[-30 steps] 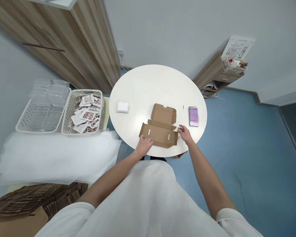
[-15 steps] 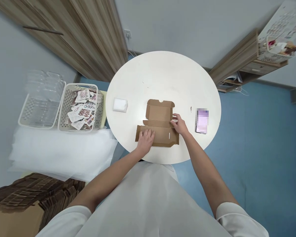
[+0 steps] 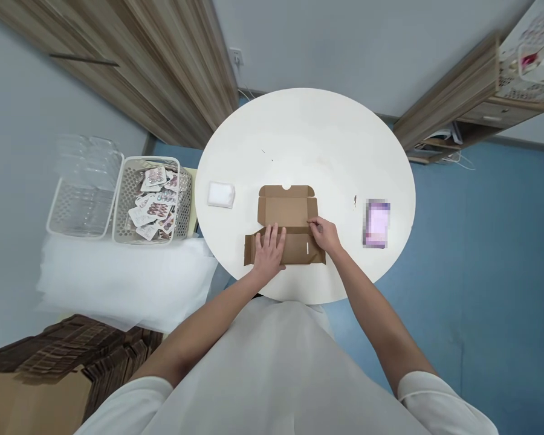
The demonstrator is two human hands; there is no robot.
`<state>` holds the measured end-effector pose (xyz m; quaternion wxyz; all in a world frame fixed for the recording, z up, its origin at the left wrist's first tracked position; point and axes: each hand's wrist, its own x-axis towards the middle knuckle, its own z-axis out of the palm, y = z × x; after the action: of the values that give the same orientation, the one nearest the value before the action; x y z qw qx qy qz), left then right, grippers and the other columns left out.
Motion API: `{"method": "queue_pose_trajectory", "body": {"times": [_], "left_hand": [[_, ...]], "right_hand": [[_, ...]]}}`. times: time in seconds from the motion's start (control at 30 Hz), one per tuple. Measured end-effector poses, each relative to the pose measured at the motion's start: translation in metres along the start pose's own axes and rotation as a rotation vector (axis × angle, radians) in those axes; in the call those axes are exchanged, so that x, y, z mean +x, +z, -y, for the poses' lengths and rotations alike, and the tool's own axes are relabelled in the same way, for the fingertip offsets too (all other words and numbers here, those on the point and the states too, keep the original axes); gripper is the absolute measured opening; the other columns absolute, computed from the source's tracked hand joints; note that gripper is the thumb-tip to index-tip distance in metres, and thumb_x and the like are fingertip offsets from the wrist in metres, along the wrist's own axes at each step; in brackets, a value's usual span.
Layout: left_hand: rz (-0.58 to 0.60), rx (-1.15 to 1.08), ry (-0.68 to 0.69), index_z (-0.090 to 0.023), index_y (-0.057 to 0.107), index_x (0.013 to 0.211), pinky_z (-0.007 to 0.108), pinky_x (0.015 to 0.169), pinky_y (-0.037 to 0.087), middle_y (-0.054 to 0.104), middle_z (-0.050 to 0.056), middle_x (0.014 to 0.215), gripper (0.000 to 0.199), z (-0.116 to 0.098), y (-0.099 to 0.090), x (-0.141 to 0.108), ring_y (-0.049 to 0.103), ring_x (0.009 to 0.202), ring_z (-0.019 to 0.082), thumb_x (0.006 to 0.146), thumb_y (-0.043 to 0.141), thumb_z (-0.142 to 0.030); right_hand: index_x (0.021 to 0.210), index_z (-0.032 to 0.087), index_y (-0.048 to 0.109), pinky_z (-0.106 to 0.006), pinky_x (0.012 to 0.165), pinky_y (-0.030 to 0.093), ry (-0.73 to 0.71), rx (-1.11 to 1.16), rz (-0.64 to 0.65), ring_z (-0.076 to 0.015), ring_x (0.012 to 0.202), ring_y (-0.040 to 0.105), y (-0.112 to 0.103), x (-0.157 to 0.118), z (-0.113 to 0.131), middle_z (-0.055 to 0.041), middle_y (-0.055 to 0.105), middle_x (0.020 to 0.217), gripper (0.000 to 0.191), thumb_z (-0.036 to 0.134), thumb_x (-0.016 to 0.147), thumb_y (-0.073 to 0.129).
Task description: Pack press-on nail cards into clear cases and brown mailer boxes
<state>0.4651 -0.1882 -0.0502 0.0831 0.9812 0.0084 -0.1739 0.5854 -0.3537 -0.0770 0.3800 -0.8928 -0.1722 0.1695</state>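
On the near half of the table (image 3: 306,136), an open cardboard box (image 3: 294,246) lies under the left hand (image 3: 268,255), fingers spread, the right hand (image 3: 325,234) pinching its flap; left of the table, one basket (image 3: 185,208) holds cards (image 3: 156,202), another basket (image 3: 78,234) clear tubs (image 3: 88,164).

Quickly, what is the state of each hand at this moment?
Left hand: open, fingers spread, resting on the cardboard box.
Right hand: fingers curled, touching the box's right side; whether it grips cannot be told.
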Motion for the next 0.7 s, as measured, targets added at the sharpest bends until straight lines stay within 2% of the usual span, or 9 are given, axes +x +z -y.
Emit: {"method": "queue_pose_trajectory", "body": {"times": [0.13, 0.2, 0.3, 0.37, 0.43, 0.5, 0.53, 0.6, 0.7], "left_hand": [[-0.029, -0.05, 0.036, -0.013, 0.002, 0.139, 0.056, 0.103, 0.0, 0.004, 0.016, 0.146, 0.114, 0.01, -0.004, 0.0, -0.01, 0.132, 0.034, 0.054, 0.073, -0.041], [-0.025, -0.084, 0.076, -0.013, 0.006, 0.139, 0.056, 0.103, 0.0, 0.008, 0.016, 0.145, 0.112, 0.015, -0.003, -0.001, -0.008, 0.132, 0.034, 0.054, 0.072, -0.041], [-0.003, -0.097, 0.125, -0.015, 0.011, 0.139, 0.056, 0.103, -0.001, 0.013, 0.016, 0.145, 0.109, 0.02, -0.001, -0.003, -0.003, 0.133, 0.034, 0.053, 0.072, -0.041], [0.002, -0.083, 0.163, -0.015, 0.013, 0.139, 0.056, 0.103, -0.001, 0.015, 0.016, 0.144, 0.109, 0.021, 0.002, -0.006, 0.0, 0.133, 0.035, 0.051, 0.073, -0.04], [-0.017, -0.063, 0.221, -0.016, 0.015, 0.138, 0.055, 0.103, -0.002, 0.017, 0.016, 0.144, 0.109, 0.019, 0.005, -0.012, 0.001, 0.133, 0.035, 0.05, 0.074, -0.039], [-0.068, -0.053, 0.249, -0.017, 0.016, 0.138, 0.055, 0.104, -0.001, 0.016, 0.015, 0.144, 0.109, 0.019, 0.009, -0.022, -0.001, 0.133, 0.035, 0.049, 0.075, -0.039], [-0.104, -0.06, 0.231, -0.017, 0.015, 0.138, 0.055, 0.103, 0.0, 0.014, 0.015, 0.145, 0.109, 0.021, 0.012, -0.029, -0.002, 0.133, 0.035, 0.05, 0.074, -0.039], [-0.185, -0.12, 0.095, -0.017, 0.013, 0.138, 0.057, 0.102, 0.005, 0.009, 0.017, 0.145, 0.108, 0.03, 0.021, -0.045, -0.001, 0.132, 0.036, 0.052, 0.072, -0.042], [-0.267, -0.356, -0.266, -0.013, 0.011, 0.138, 0.055, 0.097, 0.024, 0.013, 0.023, 0.142, 0.101, 0.056, 0.037, -0.067, 0.016, 0.13, 0.037, 0.061, 0.065, -0.049]], "right_hand": [[0.099, 0.024, 0.059, -0.035, 0.079, 0.043, 0.008, -0.012, 0.045, -0.0188, 0.089, 0.056, 0.006, -0.028, 0.012, -0.0041, 0.063, 0.097, 0.029, 0.027, 0.083, 0.034], [0.111, 0.024, 0.054, -0.041, 0.088, 0.038, 0.03, -0.119, 0.047, -0.0229, 0.103, 0.051, 0.008, -0.045, 0.019, -0.007, 0.059, 0.108, 0.034, 0.029, 0.082, 0.036], [0.132, 0.023, 0.032, -0.051, 0.1, 0.017, -0.001, -0.356, 0.05, -0.0328, 0.128, 0.023, 0.014, -0.072, 0.03, -0.0105, 0.029, 0.139, 0.065, 0.041, 0.073, 0.053], [0.137, 0.024, 0.016, -0.051, 0.103, 0.006, -0.085, -0.476, 0.134, -0.0338, 0.133, 0.005, 0.021, -0.088, 0.036, -0.0076, 0.008, 0.147, 0.089, 0.045, 0.064, 0.062], [0.139, 0.024, 0.005, -0.05, 0.104, 0.001, -0.144, -0.552, 0.225, -0.0314, 0.134, 0.002, 0.031, -0.099, 0.039, -0.0066, 0.006, 0.147, 0.101, 0.042, 0.06, 0.067], [0.139, 0.022, -0.001, -0.05, 0.105, -0.002, -0.129, -0.6, 0.235, -0.0296, 0.134, 0.003, 0.042, -0.104, 0.039, -0.008, 0.01, 0.146, 0.107, 0.035, 0.059, 0.069], [0.139, 0.021, -0.002, -0.05, 0.104, -0.002, -0.108, -0.612, 0.22, -0.029, 0.134, 0.004, 0.047, -0.105, 0.038, -0.0088, 0.012, 0.146, 0.108, 0.031, 0.059, 0.069], [0.139, 0.02, -0.004, -0.051, 0.104, -0.002, -0.077, -0.618, 0.191, -0.0279, 0.134, 0.004, 0.054, -0.106, 0.036, -0.0095, 0.013, 0.146, 0.11, 0.027, 0.057, 0.07], [0.138, 0.021, -0.007, -0.052, 0.105, 0.002, -0.056, -0.588, 0.187, -0.0272, 0.134, 0.002, 0.06, -0.107, 0.034, -0.0093, 0.011, 0.146, 0.115, 0.024, 0.054, 0.072]]}}
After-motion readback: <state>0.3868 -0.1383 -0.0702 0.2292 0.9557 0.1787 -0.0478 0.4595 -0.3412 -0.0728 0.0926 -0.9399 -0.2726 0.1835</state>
